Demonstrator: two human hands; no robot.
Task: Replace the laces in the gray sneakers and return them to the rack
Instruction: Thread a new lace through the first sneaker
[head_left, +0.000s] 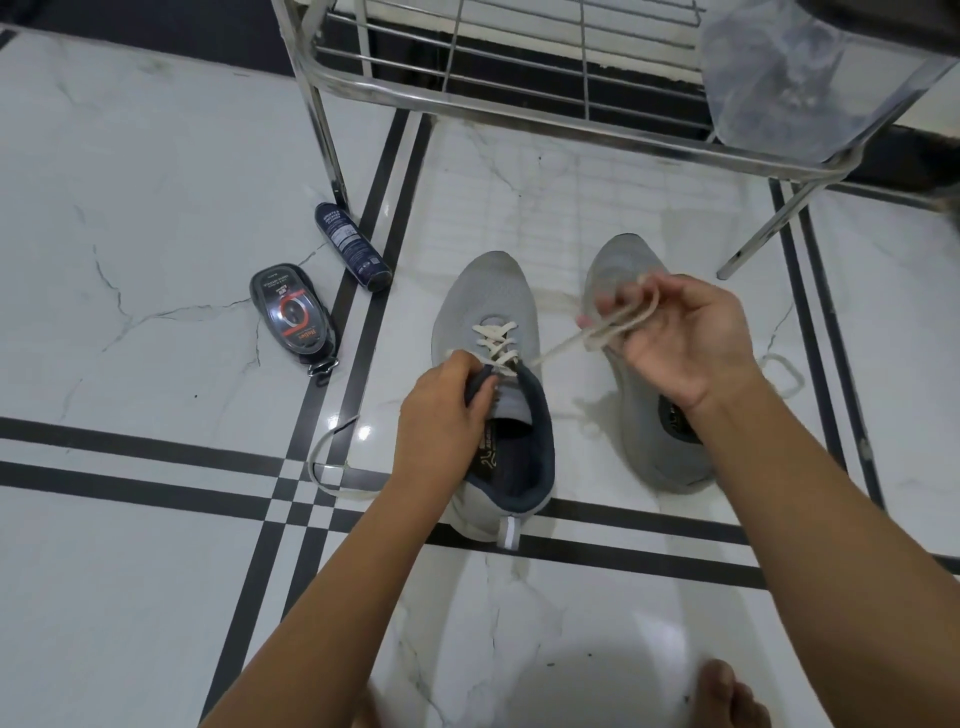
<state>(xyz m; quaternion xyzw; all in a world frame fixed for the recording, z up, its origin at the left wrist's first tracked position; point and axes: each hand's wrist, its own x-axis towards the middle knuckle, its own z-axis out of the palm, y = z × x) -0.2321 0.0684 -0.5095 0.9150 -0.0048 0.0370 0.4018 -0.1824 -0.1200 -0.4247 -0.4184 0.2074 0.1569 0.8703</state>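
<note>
White marble floor (156, 156) carries two sneakers (493, 312) (618, 260), one rack (519, 104) and two polish containers (293, 317) (353, 247). Left hand (441, 410) pinches the near sneaker's tongue; right hand (680, 338) grips one lace (561, 345).

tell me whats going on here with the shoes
A person is lacing one gray sneaker on the tiled floor. The left hand grips its dark tongue, while the right hand holds the cream lace looped round its fingers, drawn out from the upper eyelets. The second sneaker lies beside it, seemingly unlaced. Both sit in front of the steel rack, not on it.
</note>
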